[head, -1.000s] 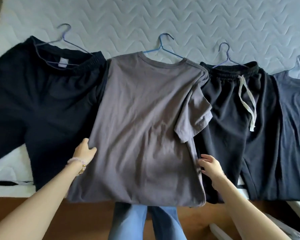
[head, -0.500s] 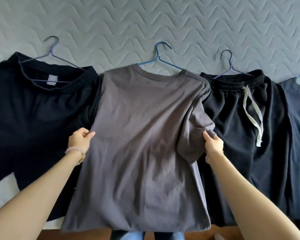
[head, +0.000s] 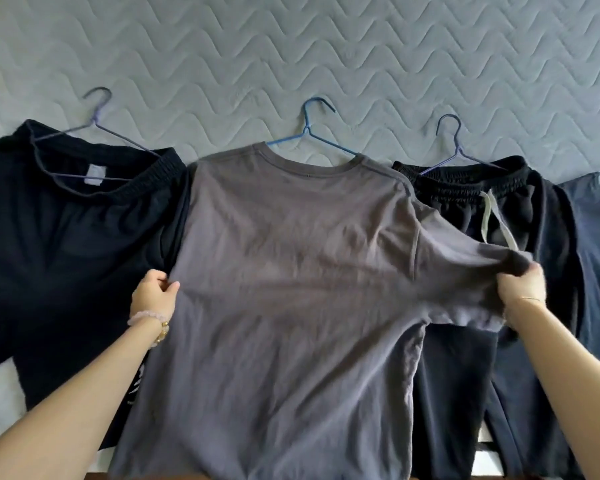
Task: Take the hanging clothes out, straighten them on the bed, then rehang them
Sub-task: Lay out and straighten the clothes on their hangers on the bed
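Observation:
A grey T-shirt [head: 284, 289] lies flat on the bed on a blue hanger [head: 312, 133], in the middle of a row of clothes. My right hand [head: 522, 291] grips the hem of its right sleeve and holds the sleeve stretched out to the right, over the black drawstring pants [head: 520, 216]. My left hand [head: 155, 294] pinches the shirt's left side edge, fingers closed on the cloth. The shirt's left sleeve is hidden underneath.
A black garment [head: 70, 244] on a purple hanger [head: 101, 123] lies at the left. A dark blue shirt [head: 596, 237] lies at the far right, cut off by the frame. The quilted grey bedspread [head: 326, 53] stretches behind the hangers.
My right hand went up from the shirt's lower right edge, took the right sleeve and pulled it out to the right. My left hand moved up the left edge and closed on it.

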`<state>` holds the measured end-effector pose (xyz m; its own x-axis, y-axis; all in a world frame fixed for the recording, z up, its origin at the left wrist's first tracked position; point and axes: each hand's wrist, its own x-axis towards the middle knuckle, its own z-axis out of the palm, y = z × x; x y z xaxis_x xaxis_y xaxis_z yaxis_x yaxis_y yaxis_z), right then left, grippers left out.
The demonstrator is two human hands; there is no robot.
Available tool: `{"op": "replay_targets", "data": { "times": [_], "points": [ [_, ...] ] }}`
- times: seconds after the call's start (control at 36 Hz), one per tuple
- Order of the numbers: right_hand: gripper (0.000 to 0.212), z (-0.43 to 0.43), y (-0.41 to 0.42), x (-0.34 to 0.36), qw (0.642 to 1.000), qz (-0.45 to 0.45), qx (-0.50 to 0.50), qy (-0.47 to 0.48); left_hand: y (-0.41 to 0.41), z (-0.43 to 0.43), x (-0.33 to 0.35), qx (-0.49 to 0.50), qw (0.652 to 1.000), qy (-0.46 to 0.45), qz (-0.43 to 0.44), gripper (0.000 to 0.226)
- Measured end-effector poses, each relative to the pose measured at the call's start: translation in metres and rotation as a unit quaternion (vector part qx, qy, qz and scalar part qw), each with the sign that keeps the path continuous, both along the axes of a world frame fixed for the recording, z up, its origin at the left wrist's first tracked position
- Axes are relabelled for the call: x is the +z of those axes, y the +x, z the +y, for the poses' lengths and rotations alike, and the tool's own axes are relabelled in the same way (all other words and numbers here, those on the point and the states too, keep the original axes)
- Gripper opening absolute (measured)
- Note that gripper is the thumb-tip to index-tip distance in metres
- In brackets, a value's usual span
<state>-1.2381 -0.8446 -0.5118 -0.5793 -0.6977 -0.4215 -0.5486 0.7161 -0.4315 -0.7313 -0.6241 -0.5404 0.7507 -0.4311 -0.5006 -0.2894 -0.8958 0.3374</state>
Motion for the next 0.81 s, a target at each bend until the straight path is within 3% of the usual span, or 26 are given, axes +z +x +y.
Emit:
{"op": "replay_targets", "data": {
  "times": [0.08, 0.17, 0.28, 0.39, 0.53, 0.67, 0.81],
  "points": [
    [0.059, 0.009, 0.024, 0.007, 0.996, 0.069, 0.029, 0.051, -0.006, -0.003, 0.006, -0.026, 0.997, -0.028, -0.061, 0.025],
    [0.062, 0.017, 0.053, 0.015, 0.991, 0.074, 0.109, -0.006, -0.008, -0.01, 0.011, -0.074, 0.991, -0.062, -0.089, 0.023],
    [0.053, 0.024, 0.096, 0.007, 0.974, 0.019, 0.225, 0.001, -0.004, -0.022, 0.006, -0.095, 0.994, -0.048, -0.029, 0.03],
    [0.045, 0.046, 0.14, -0.004, 0.935, -0.001, 0.354, 0.012, 0.001, -0.03, 0.001, -0.07, 0.997, -0.016, 0.014, 0.042],
    [0.049, 0.07, 0.173, -0.017, 0.917, -0.016, 0.395, 0.048, 0.001, -0.04, -0.001, -0.017, 0.998, -0.049, 0.022, 0.051],
    [0.055, 0.089, 0.19, -0.026, 0.892, -0.031, 0.444, 0.078, 0.002, -0.048, 0.002, 0.033, 0.993, -0.096, 0.053, 0.036],
    [0.055, 0.096, 0.188, -0.035, 0.899, -0.049, 0.422, 0.105, -0.016, -0.054, 0.009, 0.009, 0.986, -0.15, 0.066, 0.022]
  ]
}}
